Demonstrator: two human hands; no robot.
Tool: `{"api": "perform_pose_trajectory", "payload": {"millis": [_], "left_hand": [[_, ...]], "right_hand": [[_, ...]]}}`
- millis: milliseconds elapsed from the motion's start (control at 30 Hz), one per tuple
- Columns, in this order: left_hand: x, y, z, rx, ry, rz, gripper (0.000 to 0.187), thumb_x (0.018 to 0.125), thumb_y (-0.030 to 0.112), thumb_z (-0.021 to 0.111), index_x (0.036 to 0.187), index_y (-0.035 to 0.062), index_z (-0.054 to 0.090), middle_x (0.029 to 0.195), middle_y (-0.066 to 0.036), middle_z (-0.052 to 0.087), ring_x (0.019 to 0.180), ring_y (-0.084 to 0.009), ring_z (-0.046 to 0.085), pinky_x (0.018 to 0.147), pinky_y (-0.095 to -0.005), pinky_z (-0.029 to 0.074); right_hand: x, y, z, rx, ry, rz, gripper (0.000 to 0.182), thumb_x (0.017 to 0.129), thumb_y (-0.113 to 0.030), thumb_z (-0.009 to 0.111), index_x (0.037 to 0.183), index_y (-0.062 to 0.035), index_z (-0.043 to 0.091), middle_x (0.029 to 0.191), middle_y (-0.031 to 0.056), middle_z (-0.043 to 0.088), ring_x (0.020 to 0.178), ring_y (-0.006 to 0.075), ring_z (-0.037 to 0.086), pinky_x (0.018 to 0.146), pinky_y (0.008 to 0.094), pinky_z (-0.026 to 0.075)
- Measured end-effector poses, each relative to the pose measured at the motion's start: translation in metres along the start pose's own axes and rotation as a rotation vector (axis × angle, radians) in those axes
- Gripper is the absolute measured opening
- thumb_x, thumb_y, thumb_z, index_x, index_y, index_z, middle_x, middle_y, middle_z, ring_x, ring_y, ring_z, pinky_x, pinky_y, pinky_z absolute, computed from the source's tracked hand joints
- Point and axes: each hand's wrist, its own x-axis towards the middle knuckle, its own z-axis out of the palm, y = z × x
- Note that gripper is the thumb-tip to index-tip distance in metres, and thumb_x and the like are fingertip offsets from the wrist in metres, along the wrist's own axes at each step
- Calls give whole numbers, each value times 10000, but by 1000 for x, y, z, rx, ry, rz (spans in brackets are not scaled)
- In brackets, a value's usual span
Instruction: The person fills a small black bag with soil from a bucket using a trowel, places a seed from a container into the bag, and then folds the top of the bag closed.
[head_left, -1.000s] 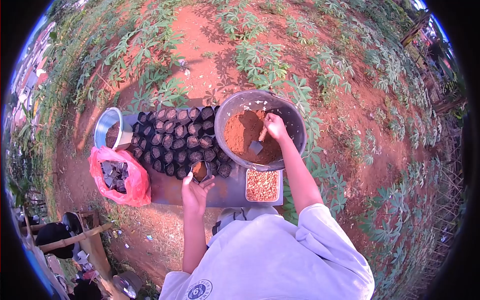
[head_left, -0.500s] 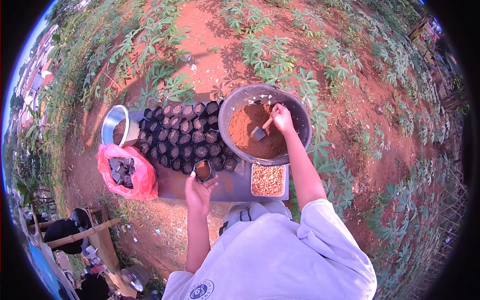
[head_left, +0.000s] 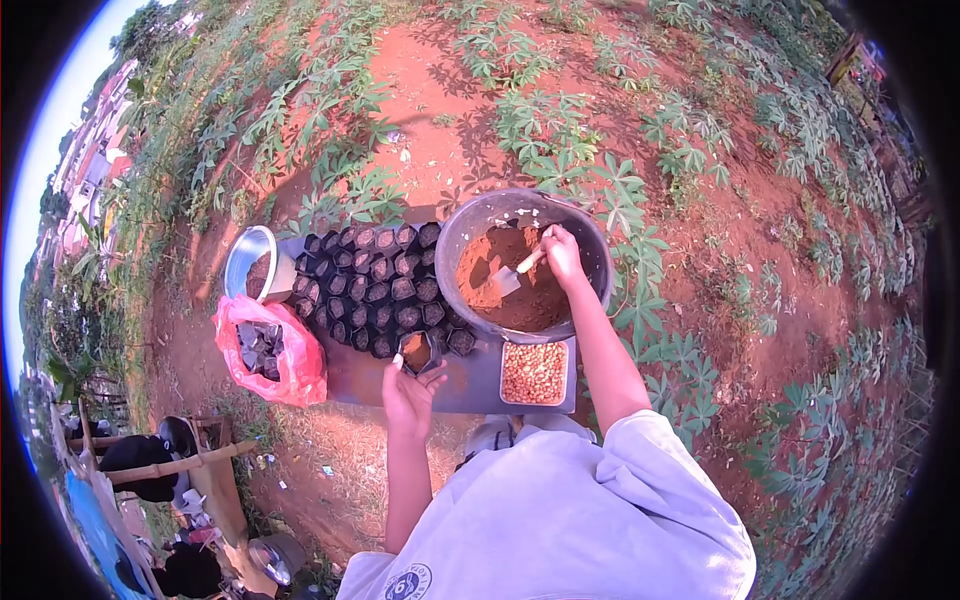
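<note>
My right hand (head_left: 563,252) is closed on the light handle of a small trowel (head_left: 507,281), whose blade rests at the reddish soil (head_left: 540,306) inside a large round bucket (head_left: 596,222). My left hand (head_left: 408,399) holds a black planting bag (head_left: 417,352) with brown soil in it, near the table's front edge. Rows of soil-filled black bags (head_left: 378,290) stand behind it, left of the bucket. A square container of yellowish kernels (head_left: 534,374) sits in front of the bucket.
At the table's left end are a pail (head_left: 254,262) and a pink plastic bag (head_left: 300,365) holding dark folded pieces. The dark table (head_left: 358,385) stands on red ground among leafy plants (head_left: 540,118). Bamboo poles (head_left: 180,464) are at the lower left.
The trowel has moved slightly left and down in the bucket, its blade now turned more sideways. The whole view has shifted a little; my left hand still holds the bag.
</note>
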Motion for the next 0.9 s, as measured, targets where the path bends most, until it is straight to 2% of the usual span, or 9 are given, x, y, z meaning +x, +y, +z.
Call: {"api": "perform_pose_trajectory", "payload": {"millis": [167, 267, 333, 367, 467, 667, 767, 800, 900], "left_hand": [[-2, -21, 11, -50, -15, -14, 492, 929, 408, 461, 1266, 49, 461, 1140, -131, 613, 989, -294, 616, 804, -386, 494], [-4, -32, 28, 45, 38, 8, 473, 930, 412, 474, 1245, 58, 471, 1133, -114, 603, 992, -275, 621, 806, -371, 497], [-1, -40, 34, 92, 12, -13, 446, 933, 418, 486, 1221, 77, 475, 1129, -90, 584, 992, -257, 625, 810, -361, 498], [-2, -44, 40, 123, 51, 9, 479, 932, 437, 484, 1237, 70, 519, 1089, -88, 639, 986, -246, 630, 817, -362, 495], [-2, -58, 50, 117, 58, 21, 481, 929, 448, 488, 1228, 73, 525, 1080, -85, 643, 981, -244, 629, 816, -362, 494], [-13, -80, 76, 103, 86, 26, 493, 909, 461, 523, 1239, 102, 457, 1147, -71, 580, 1000, -239, 616, 831, -361, 481], [-18, -89, 87, 71, 108, 80, 333, 954, 334, 485, 1200, 111, 464, 1090, -31, 569, 896, -156, 587, 804, -351, 500], [-19, -93, 89, 69, 115, 83, 333, 954, 334, 485, 1200, 111, 464, 1090, -31, 569, 896, -156, 587, 804, -351, 500], [-19, -103, 94, 87, 121, 92, 442, 911, 445, 531, 1203, 123, 454, 1183, -46, 513, 1036, -239, 593, 830, -353, 471]], "right_hand": [[-19, -43, -14, 124, -102, 12, 71, 817, -3, 469, 771, -45, 503, 705, 70, 600, 593, 147, 584, 517, 265, 480], [-40, -75, -21, 254, -122, -34, 77, 822, 9, 455, 795, -54, 491, 727, 77, 619, 612, 134, 583, 522, 253, 472], [-53, -94, -29, 280, -144, -39, 73, 826, 8, 460, 828, -59, 489, 745, 84, 630, 615, 120, 566, 570, 240, 469], [-59, -100, -32, 292, -146, -50, 69, 825, 5, 466, 832, -60, 490, 752, 80, 632, 619, 117, 564, 578, 239, 470], [-75, -119, -40, 320, -168, -65, 67, 820, 2, 484, 838, -62, 492, 768, 73, 635, 630, 109, 562, 587, 236, 470], [-101, -141, -57, 273, -211, -52, 97, 812, 24, 504, 849, -64, 488, 802, 71, 646, 672, 99, 579, 602, 237, 480], [-109, -144, -61, 213, -245, -84, 104, 818, 36, 501, 860, -58, 491, 815, 69, 647, 677, 100, 584, 605, 239, 484], [-112, -147, -61, 184, -249, -86, 107, 823, 41, 496, 865, -57, 489, 819, 66, 646, 675, 99, 584, 606, 241, 485], [-120, -153, -61, 96, -261, -108, 105, 825, 43, 497, 873, -50, 488, 815, 57, 632, 684, 108, 584, 623, 253, 483]]}}
